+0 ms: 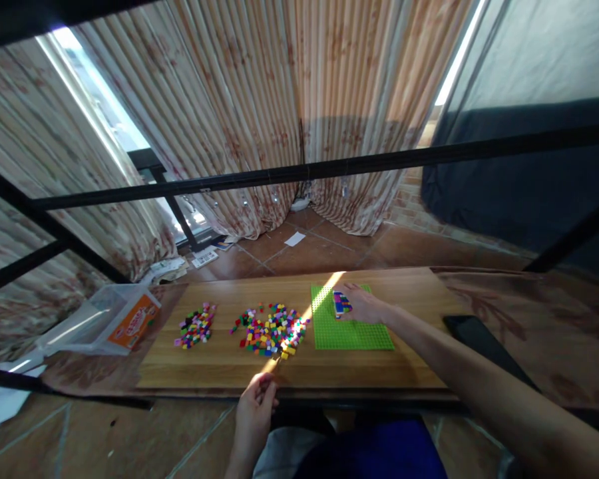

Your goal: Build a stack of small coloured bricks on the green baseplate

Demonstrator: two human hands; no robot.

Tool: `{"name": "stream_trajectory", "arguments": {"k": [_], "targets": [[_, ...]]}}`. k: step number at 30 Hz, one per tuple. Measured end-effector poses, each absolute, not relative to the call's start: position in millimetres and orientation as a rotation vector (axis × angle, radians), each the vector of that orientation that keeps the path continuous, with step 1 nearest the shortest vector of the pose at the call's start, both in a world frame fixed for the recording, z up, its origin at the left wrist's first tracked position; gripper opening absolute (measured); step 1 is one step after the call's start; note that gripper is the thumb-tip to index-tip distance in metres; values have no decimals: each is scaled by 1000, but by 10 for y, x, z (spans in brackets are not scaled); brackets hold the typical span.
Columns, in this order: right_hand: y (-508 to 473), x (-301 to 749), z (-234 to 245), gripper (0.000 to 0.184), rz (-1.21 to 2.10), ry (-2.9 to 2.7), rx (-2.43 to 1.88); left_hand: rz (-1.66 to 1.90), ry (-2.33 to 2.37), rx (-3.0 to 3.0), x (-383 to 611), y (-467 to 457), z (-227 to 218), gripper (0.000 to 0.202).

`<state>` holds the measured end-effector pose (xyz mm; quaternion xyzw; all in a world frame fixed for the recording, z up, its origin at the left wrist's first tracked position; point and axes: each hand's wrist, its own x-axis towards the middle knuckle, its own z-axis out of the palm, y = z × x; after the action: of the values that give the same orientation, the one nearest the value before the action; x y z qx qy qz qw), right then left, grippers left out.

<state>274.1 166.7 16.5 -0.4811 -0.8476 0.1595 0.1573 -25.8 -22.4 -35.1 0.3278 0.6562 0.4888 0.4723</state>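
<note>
Hovering just off the near edge of the wooden board [219, 362], the left hand [255, 402] has its fingers drawn in against the thumb in a pinch; whether a brick sits between them is too small to tell. It is nearest the larger heap [272, 329] of loose coloured bricks, probably because that heap lies within easy reach in front of the body. A smaller heap [196, 326] lies well apart to its left, which makes two heaps, with far too many bricks to count. To the right of the heaps lies one green baseplate [349, 336], flat on the board. The right hand [364, 307] rests on its far part with the fingers loose and spread, grasping nothing. The fingertips touch one small block of joined bricks [342, 303] standing on the plate, and the palm's weight seems to steady the plate. One dark flat device [472, 332] lies to the right of the forearm, and one clear plastic box [100, 319] with an orange label sits at the board's left end. Beyond run black bars [329, 169], with curtains [259, 100] behind them.
</note>
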Motion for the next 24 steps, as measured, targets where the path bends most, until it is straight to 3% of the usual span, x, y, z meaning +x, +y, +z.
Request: {"name": "stream_trajectory", "arguments": {"k": [10,18,24], "targets": [[1556,2715,112,68,401,-2480,-1337,1181,2170,1360,-710,-92,-153,45],[1546,2287,92,70,409,-2547,-1294,651,2213,1873,-710,201,-176,104],[1567,1973,227,69,400,-2624,-1277,501,2311,1875,-499,266,-211,111]]}}
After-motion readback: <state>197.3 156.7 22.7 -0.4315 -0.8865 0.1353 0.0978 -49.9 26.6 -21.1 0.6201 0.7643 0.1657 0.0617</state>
